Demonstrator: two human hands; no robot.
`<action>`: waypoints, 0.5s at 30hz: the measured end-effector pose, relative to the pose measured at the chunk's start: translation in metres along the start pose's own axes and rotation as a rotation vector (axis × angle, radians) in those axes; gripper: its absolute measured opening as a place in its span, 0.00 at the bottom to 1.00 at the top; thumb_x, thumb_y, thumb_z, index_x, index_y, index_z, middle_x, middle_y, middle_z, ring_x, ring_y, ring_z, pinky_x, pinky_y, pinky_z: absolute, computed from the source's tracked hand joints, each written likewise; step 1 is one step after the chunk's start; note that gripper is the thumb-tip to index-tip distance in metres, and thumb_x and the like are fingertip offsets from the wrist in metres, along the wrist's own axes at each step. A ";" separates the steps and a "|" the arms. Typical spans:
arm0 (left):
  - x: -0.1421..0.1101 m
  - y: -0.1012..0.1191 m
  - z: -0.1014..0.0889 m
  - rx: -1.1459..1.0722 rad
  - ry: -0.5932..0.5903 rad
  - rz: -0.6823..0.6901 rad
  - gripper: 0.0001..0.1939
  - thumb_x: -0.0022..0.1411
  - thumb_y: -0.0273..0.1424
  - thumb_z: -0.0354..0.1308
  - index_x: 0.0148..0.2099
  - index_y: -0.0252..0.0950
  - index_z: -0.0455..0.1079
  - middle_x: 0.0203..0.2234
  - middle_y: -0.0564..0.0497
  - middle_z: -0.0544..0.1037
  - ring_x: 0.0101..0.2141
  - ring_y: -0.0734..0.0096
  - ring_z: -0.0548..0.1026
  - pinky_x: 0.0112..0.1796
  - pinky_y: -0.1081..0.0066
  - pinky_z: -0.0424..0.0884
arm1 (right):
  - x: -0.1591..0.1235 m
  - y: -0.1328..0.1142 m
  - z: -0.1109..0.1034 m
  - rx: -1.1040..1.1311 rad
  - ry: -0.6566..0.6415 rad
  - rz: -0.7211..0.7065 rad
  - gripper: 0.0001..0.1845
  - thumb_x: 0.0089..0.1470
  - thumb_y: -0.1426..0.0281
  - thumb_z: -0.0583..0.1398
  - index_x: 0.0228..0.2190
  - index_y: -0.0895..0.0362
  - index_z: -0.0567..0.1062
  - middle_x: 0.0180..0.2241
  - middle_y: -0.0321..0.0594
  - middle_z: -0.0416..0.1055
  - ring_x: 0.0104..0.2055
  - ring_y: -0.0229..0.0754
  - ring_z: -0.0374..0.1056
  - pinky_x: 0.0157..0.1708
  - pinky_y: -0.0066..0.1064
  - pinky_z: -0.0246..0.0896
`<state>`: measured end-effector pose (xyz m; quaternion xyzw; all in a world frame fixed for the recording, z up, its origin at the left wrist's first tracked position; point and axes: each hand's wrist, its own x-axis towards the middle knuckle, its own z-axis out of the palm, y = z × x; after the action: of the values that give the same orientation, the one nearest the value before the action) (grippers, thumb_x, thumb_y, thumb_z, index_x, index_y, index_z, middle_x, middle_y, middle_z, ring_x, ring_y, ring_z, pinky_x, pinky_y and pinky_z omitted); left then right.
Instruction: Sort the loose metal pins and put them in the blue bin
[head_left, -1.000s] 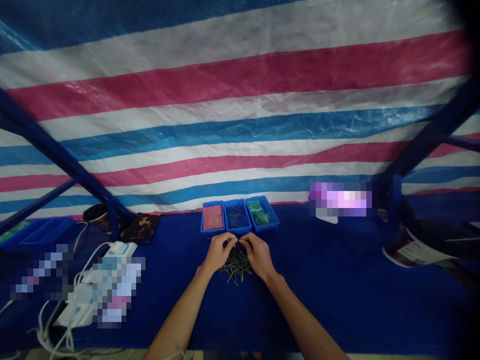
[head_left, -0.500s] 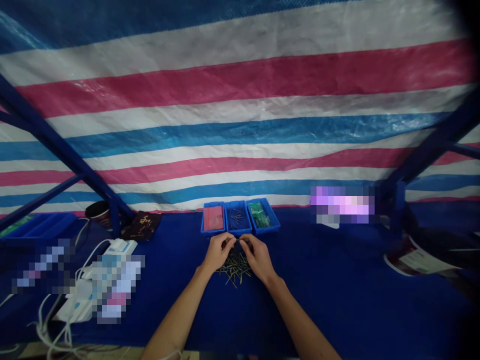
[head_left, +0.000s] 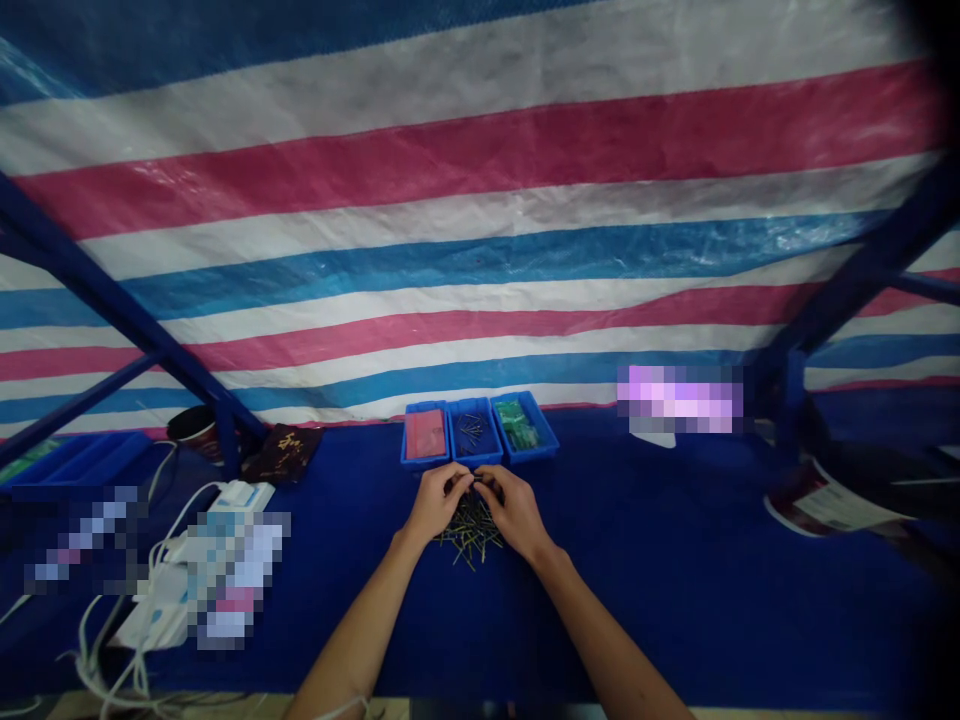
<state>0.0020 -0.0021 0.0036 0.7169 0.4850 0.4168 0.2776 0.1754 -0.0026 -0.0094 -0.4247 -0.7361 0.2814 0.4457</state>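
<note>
Pile of slender metal pieces (head_left: 471, 538), lying on the blue surface (head_left: 675, 590) at the lower centre of the frame. Left hand (head_left: 435, 502) and right hand (head_left: 517, 507), close together, are poised over the pile's upper edge; thumbs and fingers pinch a small dark piece (head_left: 478, 478), its exact form too small to tell. Just above the hands in the frame, three blue trays (head_left: 475, 459) stand side by side, holding, from left to right, a pink item (head_left: 426, 434), scattered slender pieces (head_left: 472, 430) and green packets (head_left: 519, 425). A striped sheet (head_left: 480, 235) fills the upper frame.
</note>
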 end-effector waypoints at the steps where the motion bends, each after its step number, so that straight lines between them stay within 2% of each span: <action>1: 0.000 0.000 0.000 0.000 0.001 0.001 0.16 0.69 0.37 0.53 0.34 0.33 0.73 0.25 0.52 0.75 0.26 0.74 0.70 0.31 0.75 0.63 | 0.000 0.000 0.000 -0.004 -0.002 -0.009 0.10 0.64 0.65 0.56 0.42 0.54 0.76 0.35 0.39 0.75 0.34 0.42 0.71 0.36 0.30 0.63; 5: 0.000 0.001 0.000 -0.010 -0.014 0.000 0.17 0.69 0.38 0.53 0.32 0.33 0.73 0.25 0.51 0.76 0.26 0.73 0.70 0.31 0.75 0.64 | -0.001 -0.002 0.000 -0.013 -0.002 -0.033 0.12 0.66 0.67 0.53 0.39 0.53 0.77 0.34 0.40 0.74 0.38 0.43 0.71 0.39 0.31 0.63; 11: -0.001 0.001 0.000 -0.020 -0.020 -0.008 0.18 0.69 0.40 0.52 0.32 0.33 0.73 0.23 0.52 0.74 0.25 0.73 0.68 0.30 0.74 0.62 | 0.000 -0.003 -0.002 -0.056 -0.014 -0.014 0.15 0.67 0.66 0.51 0.35 0.53 0.77 0.32 0.40 0.74 0.35 0.43 0.71 0.38 0.32 0.62; 15: 0.000 0.001 0.000 -0.008 -0.017 -0.013 0.19 0.69 0.40 0.52 0.32 0.33 0.73 0.23 0.52 0.74 0.25 0.73 0.67 0.29 0.74 0.61 | -0.001 -0.003 -0.002 -0.022 -0.009 -0.017 0.11 0.66 0.65 0.54 0.38 0.53 0.76 0.35 0.40 0.75 0.35 0.42 0.71 0.37 0.31 0.63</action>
<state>0.0023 -0.0028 0.0041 0.7162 0.4857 0.4107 0.2871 0.1759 -0.0045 -0.0066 -0.4220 -0.7447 0.2715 0.4400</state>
